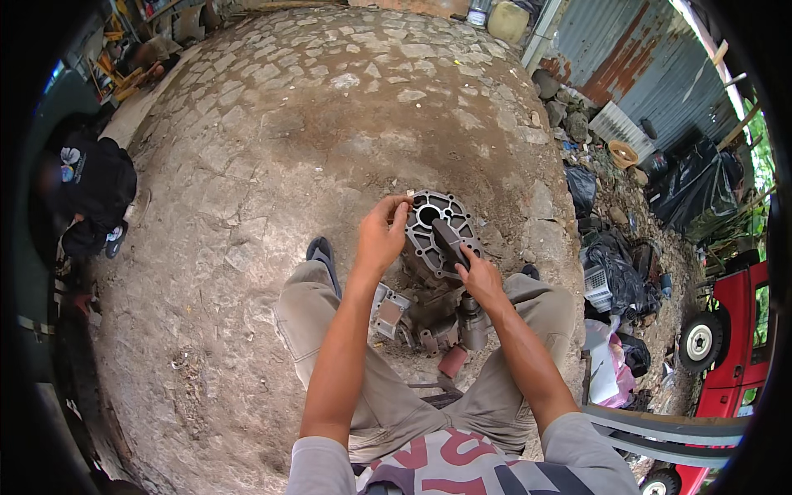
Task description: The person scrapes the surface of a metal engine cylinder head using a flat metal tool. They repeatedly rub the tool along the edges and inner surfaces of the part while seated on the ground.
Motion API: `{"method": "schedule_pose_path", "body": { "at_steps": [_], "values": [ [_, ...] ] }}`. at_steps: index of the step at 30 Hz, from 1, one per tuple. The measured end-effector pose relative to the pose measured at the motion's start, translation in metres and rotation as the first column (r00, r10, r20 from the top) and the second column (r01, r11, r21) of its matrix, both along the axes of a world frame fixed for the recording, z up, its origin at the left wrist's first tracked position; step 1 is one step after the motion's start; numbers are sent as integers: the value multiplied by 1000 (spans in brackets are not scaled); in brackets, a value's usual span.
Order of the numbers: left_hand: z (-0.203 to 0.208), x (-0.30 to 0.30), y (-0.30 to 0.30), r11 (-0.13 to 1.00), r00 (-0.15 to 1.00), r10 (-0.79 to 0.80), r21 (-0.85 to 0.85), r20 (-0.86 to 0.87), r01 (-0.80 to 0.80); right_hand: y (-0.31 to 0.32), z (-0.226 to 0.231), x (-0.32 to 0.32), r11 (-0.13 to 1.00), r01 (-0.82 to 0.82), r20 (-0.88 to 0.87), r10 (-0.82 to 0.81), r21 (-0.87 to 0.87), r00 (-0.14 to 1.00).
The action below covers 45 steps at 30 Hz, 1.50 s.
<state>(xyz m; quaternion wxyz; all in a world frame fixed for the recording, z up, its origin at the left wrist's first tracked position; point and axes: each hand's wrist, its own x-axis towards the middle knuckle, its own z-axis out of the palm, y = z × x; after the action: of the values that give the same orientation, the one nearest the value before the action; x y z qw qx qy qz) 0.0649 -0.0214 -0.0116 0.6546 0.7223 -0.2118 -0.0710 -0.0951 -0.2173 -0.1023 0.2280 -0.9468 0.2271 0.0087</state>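
Between my spread knees stands a round, ribbed grey metal housing (pixel 424 259) with bolt holes around its rim and a dark hole in its face. My left hand (pixel 383 237) is at the housing's left edge, thumb and fingers closed on the rim. In my right hand (pixel 483 279) is a dark flat bar (pixel 448 240), lying slantwise across the housing's face. Whether it is a file or another tool does not show. Below the housing are a pale squarish metal part (pixel 389 313), a grey cylindrical metal part (pixel 473 323) and a reddish flat piece (pixel 453 360).
Stony, dirt-covered ground (pixel 247 181) surrounds me. A person in black clothes (pixel 99 186) is at the left. Black bags (pixel 619 268), rubble and a woven basket (pixel 623 153) line the right side, by a rusty corrugated sheet (pixel 635 62). Farther right stands a red vehicle (pixel 730 330).
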Motion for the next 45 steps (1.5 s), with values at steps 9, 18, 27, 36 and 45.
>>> {"method": "schedule_pose_path", "body": {
  "at_steps": [9, 18, 27, 36, 45],
  "values": [
    [6, -6, -12, 998, 999, -26, 56, 21, 25, 1, 9, 5, 1000, 5, -25, -5, -27, 1000],
    [5, -9, -14, 990, 995, -46, 136, 84, 35, 4, 17, 3, 1000, -18, -30, 17, -24, 999],
    [3, -13, -14, 984, 996, -75, 164, 55, 65, 2, 9, -3, 998, 16, -41, -14, 57, 999],
    [-10, -18, 10, 374, 788, -594, 813, -160, 446, -21, 31, -4, 993, 94, -8, -94, 77, 996],
    [-7, -15, 10, 507, 836, -531, 738, -139, 445, -8, 3, 3, 999, 24, 265, -30, 25, 964]
  ]
}}
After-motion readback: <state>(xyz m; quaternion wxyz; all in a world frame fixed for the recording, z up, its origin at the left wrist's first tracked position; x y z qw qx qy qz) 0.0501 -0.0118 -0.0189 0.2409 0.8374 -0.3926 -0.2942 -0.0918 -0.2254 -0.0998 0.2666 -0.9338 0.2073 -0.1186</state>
